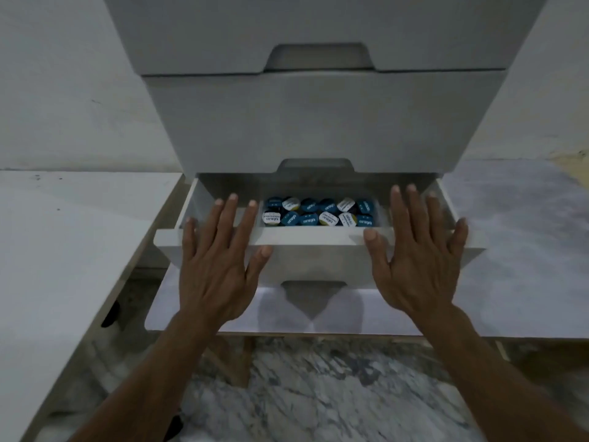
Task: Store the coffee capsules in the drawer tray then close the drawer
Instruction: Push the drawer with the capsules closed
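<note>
While the drawer stands open with capsules in its tray, left hand and right hand lie on its front, fingers straight and spread wide, holding nothing.

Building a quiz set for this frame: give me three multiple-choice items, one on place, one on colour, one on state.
1. Where are the capsules?
A. on the floor
B. in the tray inside the open drawer
C. on top of the cabinet

2. What colours are the capsule lids?
A. red and green
B. all black
C. blue and white

3. How do the hands stand?
A. both flat, fingers straight, on the drawer front
B. left pinches a capsule
C. right fist is closed in the air

Key: 1 B, the capsules sit in rows in the tray within the drawer. 2 C, most lids show blue, several white. 3 A, the left hand and right hand lie open against the drawer front, holding nothing.
</note>
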